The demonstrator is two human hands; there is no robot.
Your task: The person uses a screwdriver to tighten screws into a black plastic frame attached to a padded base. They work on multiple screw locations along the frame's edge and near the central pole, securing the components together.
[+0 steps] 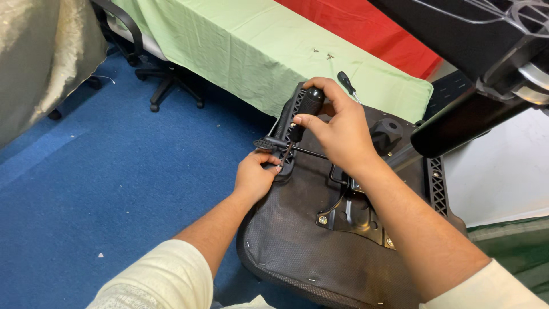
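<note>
Right hand [337,129] clamped on a screwdriver [306,111] — left hand [255,174] pinching a lever [269,144] at the rigid, probably heavy chair seat's [297,240] edge.

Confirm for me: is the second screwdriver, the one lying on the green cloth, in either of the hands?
No: that spare screwdriver lies untouched on the green cloth, while the right hand grips a different black-handled screwdriver.

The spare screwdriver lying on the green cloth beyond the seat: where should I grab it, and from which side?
Probably the black handle, from above and the far side: it lies flat on the green cloth with its shaft pointing down toward the right hand, which hides the tip.
</note>
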